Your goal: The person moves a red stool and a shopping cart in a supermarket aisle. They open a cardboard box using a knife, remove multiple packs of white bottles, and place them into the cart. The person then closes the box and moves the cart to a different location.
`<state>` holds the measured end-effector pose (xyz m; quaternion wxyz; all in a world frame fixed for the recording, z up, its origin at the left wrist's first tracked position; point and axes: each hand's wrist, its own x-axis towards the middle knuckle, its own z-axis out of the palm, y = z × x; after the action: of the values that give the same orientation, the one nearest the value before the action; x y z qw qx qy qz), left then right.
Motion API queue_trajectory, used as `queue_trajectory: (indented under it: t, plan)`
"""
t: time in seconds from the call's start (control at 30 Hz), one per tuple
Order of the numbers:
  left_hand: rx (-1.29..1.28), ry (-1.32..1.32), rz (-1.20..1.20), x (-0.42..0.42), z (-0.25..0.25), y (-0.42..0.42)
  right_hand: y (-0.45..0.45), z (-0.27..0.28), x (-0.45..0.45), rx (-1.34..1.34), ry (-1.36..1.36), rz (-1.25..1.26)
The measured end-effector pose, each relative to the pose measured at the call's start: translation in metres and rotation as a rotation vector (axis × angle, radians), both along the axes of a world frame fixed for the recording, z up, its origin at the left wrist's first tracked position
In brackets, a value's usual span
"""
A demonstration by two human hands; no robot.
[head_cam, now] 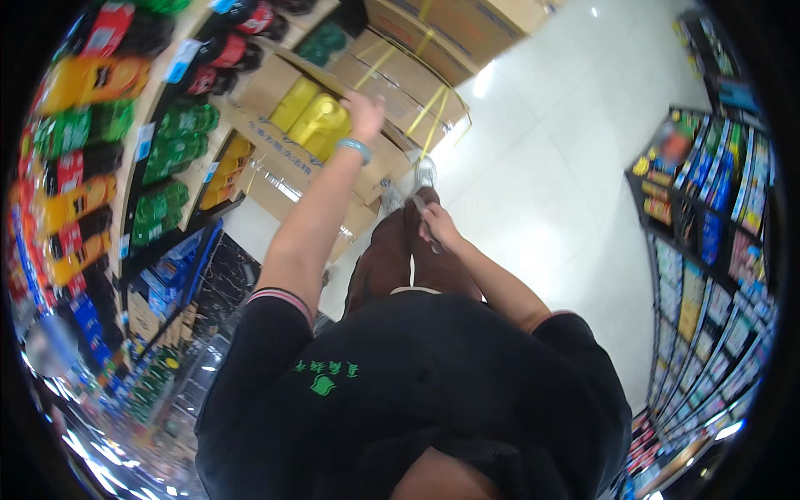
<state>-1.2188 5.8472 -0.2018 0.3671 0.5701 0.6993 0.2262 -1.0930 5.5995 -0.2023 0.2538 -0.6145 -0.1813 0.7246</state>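
Note:
My left hand (366, 116), with a blue-green bangle on the wrist, reaches over an opened cardboard carton (275, 147). Its fingers look apart and hold nothing, though they are blurred. Inside the carton stand yellow plastic jugs (322, 125), just beside that hand. Whether the fingers touch a jug or a carton flap is not clear. In front of my thighs, my right hand (441, 228) is closed around a slim grey tool (419, 202). Most of the tool is hidden in the fist, so its exact kind cannot be made out.
Cartons bound with yellow straps (390, 81) stand past the open one, with more cartons (450, 28) behind. To my left runs a shelf (147, 119) of bottled soft drinks. Pale floor tiles (531, 162) stretch to the right, towards a stocked display rack (694, 250).

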Motion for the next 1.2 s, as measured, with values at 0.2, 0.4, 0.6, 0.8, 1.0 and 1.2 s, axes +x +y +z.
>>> queue_trajectory:
  t: [0.2,0.4,0.6,0.8,1.0,1.2]
  plan:
    - [-0.228,-0.102,-0.216,-0.064,0.049,-0.059,0.010,0.043,0.064,-0.184,-0.005,-0.156]
    - [0.247,0.171,-0.483,-0.113,0.081,-0.218,0.050,0.076,0.071,-0.127,-0.095,0.091]
    - [-0.385,0.293,-0.039,-0.171,0.060,-0.385,0.069,0.030,0.057,-0.110,-0.114,0.390]
    - [-0.534,0.157,0.146,-0.191,0.050,-0.530,0.050,0.038,0.002,-0.066,-0.108,0.513]
    - [-0.557,0.060,0.176,-0.240,0.021,-0.569,-0.009,0.019,-0.029,-0.046,-0.135,0.498]
    - [-0.446,0.041,0.208,-0.295,0.004,-0.584,-0.092,-0.001,-0.083,-0.116,-0.141,0.444]
